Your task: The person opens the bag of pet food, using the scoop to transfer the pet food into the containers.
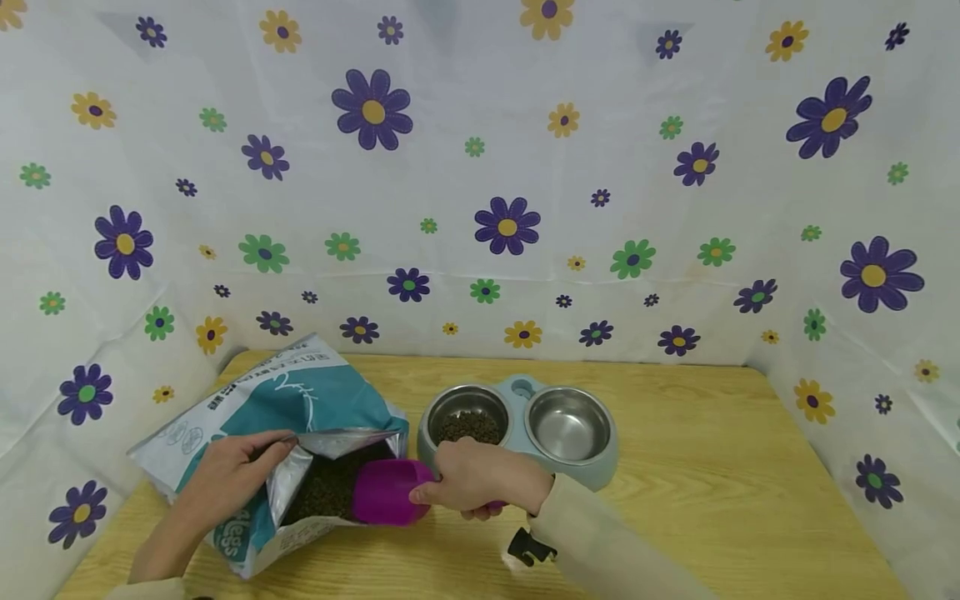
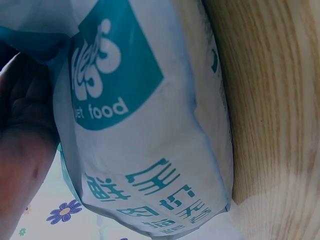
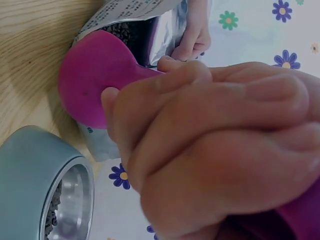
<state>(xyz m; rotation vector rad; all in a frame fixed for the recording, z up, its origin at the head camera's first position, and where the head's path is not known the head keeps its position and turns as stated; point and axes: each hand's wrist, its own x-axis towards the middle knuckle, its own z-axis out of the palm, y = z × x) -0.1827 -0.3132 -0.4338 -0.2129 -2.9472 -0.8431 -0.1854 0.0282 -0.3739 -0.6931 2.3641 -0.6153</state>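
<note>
A teal and white pet food bag (image 1: 322, 400) lies tilted at the left of the table, its mouth facing front right. My left hand (image 1: 228, 479) pinches the upper edge of that mouth and holds it up. Brown kibble (image 1: 322, 492) shows inside. With my right hand (image 1: 480, 475) I grip a magenta scoop (image 1: 390, 493) by its handle; the scoop's front end lies at the bag's opening, over the kibble. In the right wrist view the fingers (image 3: 185, 130) curl round the handle, and the underside of the scoop (image 3: 95, 80) shows.
Behind my right hand stands a light blue double feeder (image 1: 517, 417) with two steel bowls. Kibble lies in the left bowl (image 1: 468, 400); the right bowl (image 1: 567, 425) shows bare metal. A flowered cloth (image 1: 480, 167) hangs round the back and sides of the wooden table (image 1: 697, 467).
</note>
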